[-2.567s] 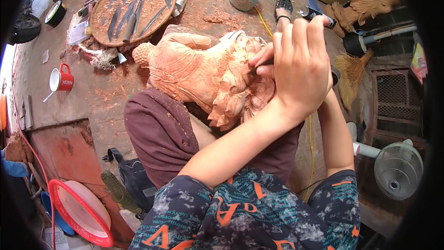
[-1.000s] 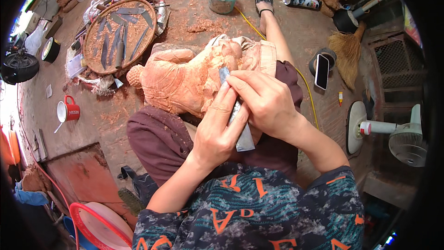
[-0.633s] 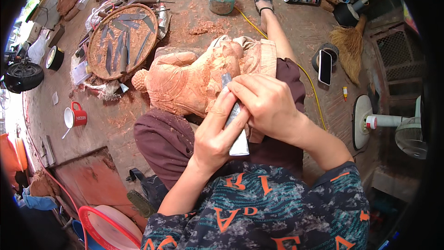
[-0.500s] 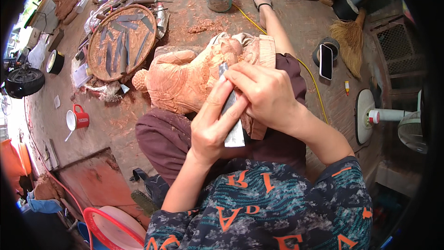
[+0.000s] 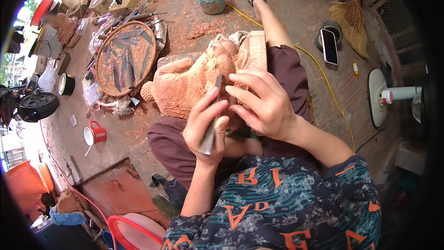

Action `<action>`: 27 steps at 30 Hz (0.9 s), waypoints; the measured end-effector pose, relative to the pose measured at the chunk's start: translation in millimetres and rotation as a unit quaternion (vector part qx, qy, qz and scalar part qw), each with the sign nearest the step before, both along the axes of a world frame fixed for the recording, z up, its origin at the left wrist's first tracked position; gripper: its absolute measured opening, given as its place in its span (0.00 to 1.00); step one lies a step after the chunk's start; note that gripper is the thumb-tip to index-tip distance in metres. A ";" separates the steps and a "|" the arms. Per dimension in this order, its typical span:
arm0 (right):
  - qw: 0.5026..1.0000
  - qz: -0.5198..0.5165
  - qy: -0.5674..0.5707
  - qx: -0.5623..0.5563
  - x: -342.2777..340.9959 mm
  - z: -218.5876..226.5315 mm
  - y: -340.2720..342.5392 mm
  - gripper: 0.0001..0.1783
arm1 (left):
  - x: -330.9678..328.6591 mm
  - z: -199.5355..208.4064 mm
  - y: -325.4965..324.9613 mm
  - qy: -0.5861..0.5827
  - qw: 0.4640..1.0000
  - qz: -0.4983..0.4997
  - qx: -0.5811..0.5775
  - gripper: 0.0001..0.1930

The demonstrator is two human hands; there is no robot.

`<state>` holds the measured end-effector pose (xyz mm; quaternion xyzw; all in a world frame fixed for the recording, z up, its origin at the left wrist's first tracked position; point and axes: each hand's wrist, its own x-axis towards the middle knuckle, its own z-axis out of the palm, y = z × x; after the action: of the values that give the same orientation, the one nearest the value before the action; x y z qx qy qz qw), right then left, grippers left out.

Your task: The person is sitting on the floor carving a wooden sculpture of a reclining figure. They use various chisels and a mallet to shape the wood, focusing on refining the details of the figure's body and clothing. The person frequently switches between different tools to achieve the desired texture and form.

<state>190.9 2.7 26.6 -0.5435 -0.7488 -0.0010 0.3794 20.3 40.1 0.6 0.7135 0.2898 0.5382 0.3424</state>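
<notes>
A carved wooden figure (image 5: 178,90) with a knobbly head at its left end lies across my lap. Its surface is pale reddish wood with folds cut into it. My left hand (image 5: 196,127) grips a flat metal chisel (image 5: 208,140), whose narrow end points up toward the carving and whose broad end lies near my palm. I cannot tell whether the tip touches the wood. Just right of the chisel, my right hand (image 5: 273,106) has its fingers apart over the figure, holding nothing that I can see.
A round tray (image 5: 104,81) with several blades stands at the upper left. Nearby are a red mug (image 5: 95,134), a green bucket (image 5: 210,7), a phone (image 5: 329,46) resting on a tape roll, a straw broom (image 5: 351,23) and a fan base (image 5: 378,98). A yellow cord (image 5: 326,83) crosses the floor.
My right hand has opened and come off the chisel. In my left hand the chisel has shifted left and turned, its broad end swinging left. The whole view has shifted slightly.
</notes>
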 end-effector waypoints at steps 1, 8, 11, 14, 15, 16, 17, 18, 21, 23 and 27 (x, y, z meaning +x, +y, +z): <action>1.000 -0.013 0.013 0.004 -1.1 -3.5 -8.8 0.22 | 0.7 0.3 1.3 0.007 1.000 0.006 -0.023 0.13; 0.997 -0.048 0.063 0.006 -7.3 -29.1 -52.5 0.18 | 14.2 4.4 -6.1 -0.004 0.999 0.037 0.009 0.09; 0.996 -0.046 0.074 0.000 -5.7 -35.1 -55.2 0.17 | 18.0 4.5 -9.0 -0.012 0.993 0.081 -0.084 0.09; 0.997 -0.032 0.068 0.004 -0.4 -31.3 -53.4 0.16 | 15.9 2.9 -8.0 0.015 0.988 0.117 -0.101 0.09; 0.996 -0.030 0.087 0.008 2.6 -27.7 -50.6 0.15 | 14.9 3.1 -8.0 0.008 0.993 0.095 -0.071 0.09; 0.995 -0.022 0.099 0.013 6.2 -23.3 -45.8 0.15 | 12.8 5.3 -8.3 0.017 0.997 0.056 -0.039 0.08; 0.991 -0.012 0.120 0.052 9.7 -17.3 -40.3 0.15 | 10.4 9.2 -9.2 -0.006 0.998 0.033 -0.054 0.08; 0.989 -0.018 0.122 0.081 14.4 -12.4 -29.4 0.18 | 7.4 15.7 -8.5 -0.002 0.998 0.009 -0.064 0.08; 0.979 0.070 0.187 0.050 25.4 5.2 12.3 0.20 | 2.5 46.7 -1.2 -0.041 0.993 -0.039 -0.103 0.11; 0.973 0.169 0.155 -0.029 32.3 13.7 45.8 0.18 | 2.3 74.3 17.8 0.049 0.995 -0.043 -0.076 0.09; 0.980 0.109 0.084 -0.141 32.9 25.4 81.8 0.12 | 15.8 104.1 75.9 0.184 0.972 -0.091 -0.111 0.07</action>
<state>223.8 84.5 52.0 -0.5049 -0.7617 0.1918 0.3579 36.1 116.0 104.8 0.7812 0.3396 0.3282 0.4082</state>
